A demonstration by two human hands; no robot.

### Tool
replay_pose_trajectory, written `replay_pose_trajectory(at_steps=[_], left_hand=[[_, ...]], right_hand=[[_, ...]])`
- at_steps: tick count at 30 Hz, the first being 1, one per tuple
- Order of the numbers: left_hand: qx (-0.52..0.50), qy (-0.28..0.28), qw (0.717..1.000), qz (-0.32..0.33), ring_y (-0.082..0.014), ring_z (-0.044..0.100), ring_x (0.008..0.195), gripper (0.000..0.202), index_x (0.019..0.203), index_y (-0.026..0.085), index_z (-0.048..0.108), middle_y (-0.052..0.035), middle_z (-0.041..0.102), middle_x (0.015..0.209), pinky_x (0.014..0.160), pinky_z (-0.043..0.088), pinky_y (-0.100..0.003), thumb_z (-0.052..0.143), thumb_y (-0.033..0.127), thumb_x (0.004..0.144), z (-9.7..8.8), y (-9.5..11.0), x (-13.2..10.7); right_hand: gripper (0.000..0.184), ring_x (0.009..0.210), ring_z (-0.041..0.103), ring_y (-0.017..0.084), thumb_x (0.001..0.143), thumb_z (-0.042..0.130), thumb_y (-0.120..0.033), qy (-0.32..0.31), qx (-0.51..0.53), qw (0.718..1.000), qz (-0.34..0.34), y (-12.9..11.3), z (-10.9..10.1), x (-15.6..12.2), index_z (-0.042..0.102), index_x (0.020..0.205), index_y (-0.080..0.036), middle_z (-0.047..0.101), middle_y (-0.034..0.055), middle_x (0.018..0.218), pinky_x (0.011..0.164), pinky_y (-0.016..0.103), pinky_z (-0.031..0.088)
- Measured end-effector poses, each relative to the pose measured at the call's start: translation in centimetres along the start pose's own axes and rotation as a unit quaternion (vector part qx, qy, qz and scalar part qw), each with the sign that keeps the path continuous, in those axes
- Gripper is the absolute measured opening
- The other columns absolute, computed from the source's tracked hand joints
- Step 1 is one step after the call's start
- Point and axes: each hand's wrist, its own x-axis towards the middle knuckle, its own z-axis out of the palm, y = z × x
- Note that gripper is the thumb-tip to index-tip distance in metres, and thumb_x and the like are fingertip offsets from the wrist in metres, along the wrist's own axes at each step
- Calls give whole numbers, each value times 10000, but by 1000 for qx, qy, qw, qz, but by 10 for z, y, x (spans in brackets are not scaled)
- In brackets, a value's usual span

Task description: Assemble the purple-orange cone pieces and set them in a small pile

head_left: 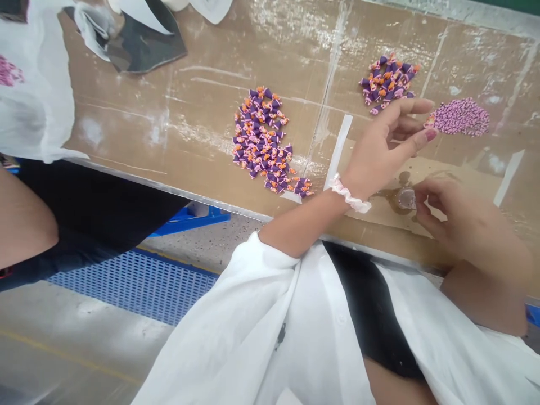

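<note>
My left hand [386,143] reaches across the brown table [177,112] with fingers stretched out, its fingertips at the near edge of a heap of tiny pink pieces [462,117]. It holds nothing that I can see. My right hand [459,222] rests near the table's front edge, fingers curled and pinching a small round clear piece [406,198]. Just beyond my left hand lies a small pile of purple and orange pieces [388,80]. A larger spread of the same purple and orange pieces [265,143] lies left of my wrist.
Strips of white tape [340,149] cross the tabletop. A dark sheet and white plastic [139,34] lie at the far left corner, beside a white bag [29,95]. Another person's bare arm [21,222] shows at the left. A blue grid crate [135,284] sits on the floor.
</note>
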Motion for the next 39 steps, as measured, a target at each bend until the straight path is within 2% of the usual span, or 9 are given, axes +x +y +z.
replay_pose_trajectory(at_steps=[3, 5, 9, 13, 17, 20, 26, 30, 39], left_hand=[[-43, -6, 999, -14, -36, 551, 836, 215, 1057, 83, 520, -7, 595, 888, 792, 462, -165, 565, 108, 849, 2, 5, -1], [-82, -6, 995, -58, -41, 554, 801, 171, 1001, 112, 524, 7, 587, 848, 781, 487, -182, 589, 104, 843, 4, 9, -3], [-180, -34, 969, -165, -51, 578, 730, 193, 993, 169, 526, 52, 570, 738, 810, 534, -239, 628, 122, 835, 7, 14, -9], [-262, -131, 929, -226, -38, 614, 703, 129, 976, 147, 576, 46, 625, 735, 820, 534, -250, 593, 104, 856, 8, 10, -13], [-312, -159, 898, -267, -57, 651, 708, 61, 892, 133, 580, 24, 669, 740, 783, 544, -239, 616, 115, 846, 10, 3, -13], [-328, -156, 887, -285, -62, 664, 700, 65, 861, 127, 568, 19, 677, 728, 744, 545, -219, 622, 98, 839, 11, -1, -12], [-334, -143, 892, -270, -44, 660, 687, 101, 839, 120, 555, 24, 680, 736, 739, 538, -189, 648, 90, 815, 12, 0, -15], [-325, -140, 897, -264, -49, 667, 708, 145, 846, 124, 546, 30, 674, 737, 786, 541, -212, 682, 118, 796, 12, 2, -17], [-292, -142, 900, -290, -48, 652, 695, 116, 862, 129, 557, 36, 660, 736, 830, 544, -253, 659, 112, 808, 14, 1, -17]], right_hand=[[166, 599, 546, 142, 796, 613, -257, 37, 61, 997, 12, -2, -2, -2, 594, 960, -272, 623, -6, 760, 542, 307, 435], [211, 584, 539, 136, 752, 685, -244, 128, 156, 979, 26, -4, -4, -1, 602, 943, -279, 620, -7, 746, 496, 297, 424], [283, 588, 528, 143, 646, 805, -243, 362, 333, 870, 34, -12, -6, 10, 525, 686, -240, 545, -8, 636, 432, 279, 409], [417, 418, 316, 58, 610, 817, -227, 311, 482, 814, 88, -15, -12, 21, 399, 608, -218, 488, -41, 576, 297, 189, 165], [466, 417, 228, 39, 604, 806, -234, 249, 542, 790, 144, -14, -18, 20, 341, 618, -217, 388, -69, 558, 312, 179, 92], [435, 418, 236, 42, 602, 793, -228, 258, 529, 794, 151, -14, -15, 19, 359, 624, -222, 411, -64, 565, 312, 184, 99], [257, 621, 538, 146, 672, 732, -202, 455, 292, 841, 39, -19, 9, 14, 478, 690, -237, 560, -1, 668, 452, 280, 399], [191, 652, 557, 166, 706, 708, -211, 447, 182, 875, 27, -22, 19, 6, 521, 713, -251, 613, 23, 749, 419, 275, 330], [189, 627, 531, 149, 722, 690, -207, 433, 154, 888, 9, -19, 17, 4, 511, 672, -244, 594, 23, 734, 372, 254, 277]])
